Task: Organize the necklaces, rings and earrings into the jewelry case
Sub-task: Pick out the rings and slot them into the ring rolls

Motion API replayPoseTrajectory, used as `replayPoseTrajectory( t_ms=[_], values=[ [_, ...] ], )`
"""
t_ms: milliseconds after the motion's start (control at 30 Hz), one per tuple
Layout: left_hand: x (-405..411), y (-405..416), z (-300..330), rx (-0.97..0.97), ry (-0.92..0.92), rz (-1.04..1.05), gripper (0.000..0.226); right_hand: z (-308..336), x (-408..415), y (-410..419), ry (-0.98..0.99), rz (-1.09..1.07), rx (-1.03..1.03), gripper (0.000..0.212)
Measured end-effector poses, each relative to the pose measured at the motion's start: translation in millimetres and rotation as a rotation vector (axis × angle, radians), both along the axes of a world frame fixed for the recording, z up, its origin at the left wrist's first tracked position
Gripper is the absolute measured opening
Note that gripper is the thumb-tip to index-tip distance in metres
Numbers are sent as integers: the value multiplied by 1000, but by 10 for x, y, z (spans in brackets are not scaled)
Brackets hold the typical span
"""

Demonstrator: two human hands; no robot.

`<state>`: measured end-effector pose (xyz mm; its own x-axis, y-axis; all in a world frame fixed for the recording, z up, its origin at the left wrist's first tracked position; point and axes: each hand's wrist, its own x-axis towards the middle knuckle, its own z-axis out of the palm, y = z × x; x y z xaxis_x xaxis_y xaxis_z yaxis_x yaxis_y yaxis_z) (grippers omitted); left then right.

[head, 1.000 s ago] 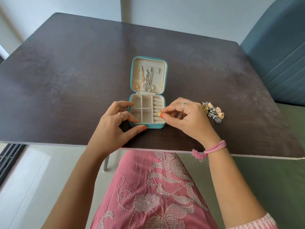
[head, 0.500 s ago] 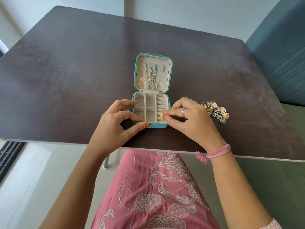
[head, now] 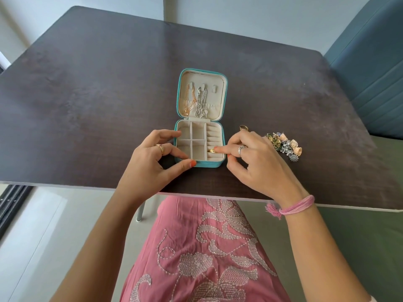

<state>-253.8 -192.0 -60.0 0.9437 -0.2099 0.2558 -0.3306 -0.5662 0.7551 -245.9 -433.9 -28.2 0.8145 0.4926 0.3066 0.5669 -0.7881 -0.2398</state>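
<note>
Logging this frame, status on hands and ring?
Left hand steadies case. Right hand presses gold ring into ring rolls, index fingertip on it. Another ring and earrings wait on table. Nothing blocking.

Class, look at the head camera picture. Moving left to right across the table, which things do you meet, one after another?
left hand → jewelry case → gold ring in the ring rolls → right hand → pile of earrings
</note>
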Motion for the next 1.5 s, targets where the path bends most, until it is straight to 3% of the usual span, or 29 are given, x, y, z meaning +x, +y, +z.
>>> replayPoseTrajectory(
  t_ms=[133,300,467,600,1000,1233,1500],
  values=[
    [-10,-7,29,-2,15,5,19,-20,2,-24,37,4,67,36],
    [-13,-10,35,3,26,5,18,106,-27,-285,49,-139,366,31],
    [-2,-15,31,7,18,3,21,133,-85,-580,195,-235,205,27],
    [-2,-18,29,10,17,8,22,76,-108,-591,355,-280,196,25],
    [-9,-11,31,12,15,6,22,140,87,-433,289,-223,-7,22],
    [12,3,-9,15,6,1,23,140,74,-374,141,-216,7,14],
    [9,6,0,13,8,8,28,359,186,-87,216,-115,337,14]
  ],
)
